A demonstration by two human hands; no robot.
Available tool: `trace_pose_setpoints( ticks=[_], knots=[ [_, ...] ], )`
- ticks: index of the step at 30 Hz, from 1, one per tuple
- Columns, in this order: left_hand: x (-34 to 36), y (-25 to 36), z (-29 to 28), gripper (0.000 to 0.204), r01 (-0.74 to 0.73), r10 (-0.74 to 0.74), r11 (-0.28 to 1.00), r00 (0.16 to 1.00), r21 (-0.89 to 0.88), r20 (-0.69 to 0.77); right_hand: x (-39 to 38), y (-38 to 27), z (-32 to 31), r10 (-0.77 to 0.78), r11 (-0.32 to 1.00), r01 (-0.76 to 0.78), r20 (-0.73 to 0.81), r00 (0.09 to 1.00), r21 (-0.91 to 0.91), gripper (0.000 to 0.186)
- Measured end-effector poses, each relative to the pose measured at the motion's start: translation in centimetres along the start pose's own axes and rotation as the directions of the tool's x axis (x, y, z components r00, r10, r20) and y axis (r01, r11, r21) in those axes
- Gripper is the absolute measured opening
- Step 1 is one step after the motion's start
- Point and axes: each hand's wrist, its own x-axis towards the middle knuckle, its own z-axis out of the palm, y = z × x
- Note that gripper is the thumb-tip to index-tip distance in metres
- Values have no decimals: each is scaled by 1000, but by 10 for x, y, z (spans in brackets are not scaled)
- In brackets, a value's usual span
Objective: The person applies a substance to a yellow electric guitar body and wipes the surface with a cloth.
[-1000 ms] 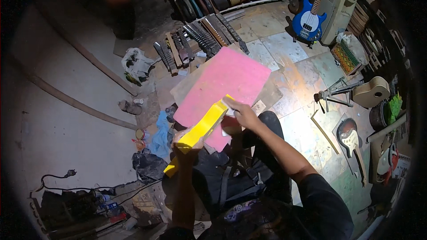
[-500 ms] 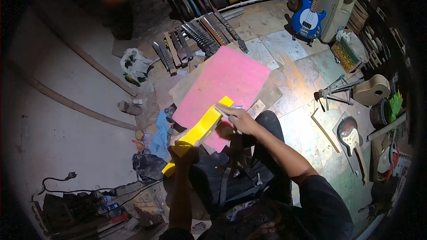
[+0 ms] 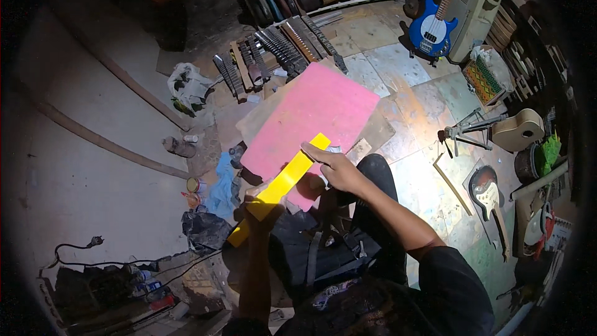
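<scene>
A glossy yellow guitar body (image 3: 287,180) is tilted over my lap, its long side edge facing up. My left hand (image 3: 256,210) is closed around its near part, with the fingers partly in shadow. Near the far end, my right hand (image 3: 334,168) is closed against the yellow side, fingertips over its surface. Whether anything thin lies under those fingertips I cannot tell. Beneath the far end a pink sheet (image 3: 317,106) lies on the floor.
Several guitar necks (image 3: 283,46) lie beyond the sheet. A blue bass (image 3: 430,28) stands at the far right, and an unfinished guitar (image 3: 489,194) lies at the right. Blue cloth (image 3: 221,190) and a black plastic bag (image 3: 205,230) are at the left.
The yellow body has rolled slightly, so its side edge faces up more squarely. My right hand stays near its far end, and the fingers have shifted a little.
</scene>
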Motion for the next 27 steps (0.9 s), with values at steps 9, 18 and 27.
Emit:
trace_pose_setpoints(
  ticks=[9,18,27],
  knots=[
    [1,-5,7,34,-46,38,994,996,100,85,-5,-9,-2,-7,980,-17,-121,993,-197,60],
    [17,43,15,45,-315,341,914,938,257,-61,-1,-34,-4,183,876,-200,-82,980,-439,63],
    [15,32,18,50,-244,247,966,969,88,-21,-8,-35,-7,188,858,-207,-87,978,-470,67]
  ],
)
